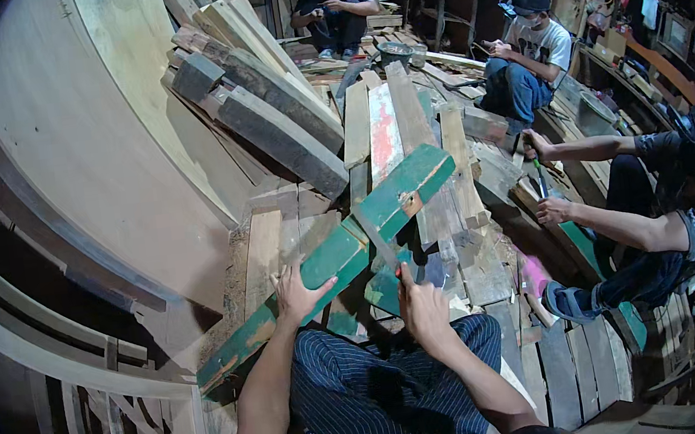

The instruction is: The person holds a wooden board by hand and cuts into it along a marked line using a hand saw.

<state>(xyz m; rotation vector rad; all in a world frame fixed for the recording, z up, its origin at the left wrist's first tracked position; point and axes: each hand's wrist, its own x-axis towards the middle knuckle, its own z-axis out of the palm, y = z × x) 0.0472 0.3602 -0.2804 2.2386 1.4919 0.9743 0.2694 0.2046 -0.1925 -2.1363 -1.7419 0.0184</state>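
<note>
A long green-painted wooden beam [343, 250] with chipped, bare patches lies at a slant in front of me, over other boards. My left hand [292, 296] rests spread on its nearer part, thumb stretched out along the top. In my right hand [425, 311] is the handle of a long, flat metal blade [376, 239]. The blade lies across the beam beside a bare-wood cut mark, pointing away from me. Whether its edge has teeth, I cannot make out. A shorter green wood piece [383, 288] sits below the beam, near my right hand.
Heavy dark timbers [279, 139] lean at the left, next to large curved panels [91, 152]. Planks [385, 131] cover the floor ahead. Close on my right, a seated person [656, 216] grips a green-handled tool [539, 174]. Two more people sit farther back.
</note>
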